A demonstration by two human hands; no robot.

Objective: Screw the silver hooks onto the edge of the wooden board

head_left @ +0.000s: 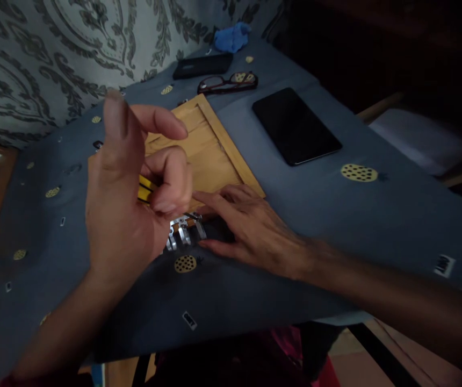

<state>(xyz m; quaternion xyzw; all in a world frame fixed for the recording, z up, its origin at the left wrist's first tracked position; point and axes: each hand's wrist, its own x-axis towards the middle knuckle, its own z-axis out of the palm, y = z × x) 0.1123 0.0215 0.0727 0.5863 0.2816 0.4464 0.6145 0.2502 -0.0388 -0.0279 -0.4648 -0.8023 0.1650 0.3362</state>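
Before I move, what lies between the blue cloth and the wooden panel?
The red-framed glasses and one end of the flat black object lie between the blue cloth and the wooden panel, seen in the head view.

On the far part of the counter [396,226] we see a blue cloth [232,37], a dark case [202,65] and glasses [228,83]. Nearer, to their right, we have a black tablet [296,125]; white paper [420,138] lies farther right, beyond the edge.
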